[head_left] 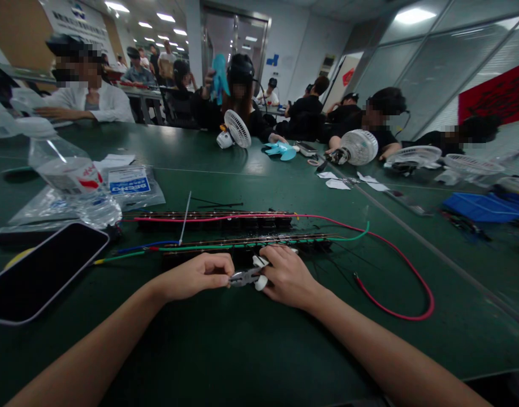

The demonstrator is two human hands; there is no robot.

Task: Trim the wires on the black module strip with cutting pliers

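Note:
My right hand [288, 275] is closed round the white handles of a pair of pliers [244, 277], whose metal jaws point left. At the jaw tips, the fingers of my left hand [199, 273] are pinched together; whatever they hold there is too small to make out. Just beyond my hands lie two long black strips with metal rows, a near strip [251, 244] and a far strip [217, 224]. A green wire [350, 239] runs along the near one. Along the far one goes a red wire [412, 271], which loops round on the right. A pale cable tie [185, 217] sticks up on the left.
A black-screened phone [47, 271] lies at left, near a water bottle [75, 175] and a plastic bag [143, 186]. Across the green table [433, 350], several people sit with fans, including a white fan [236, 130]. A blue tray [482, 207] stands at right.

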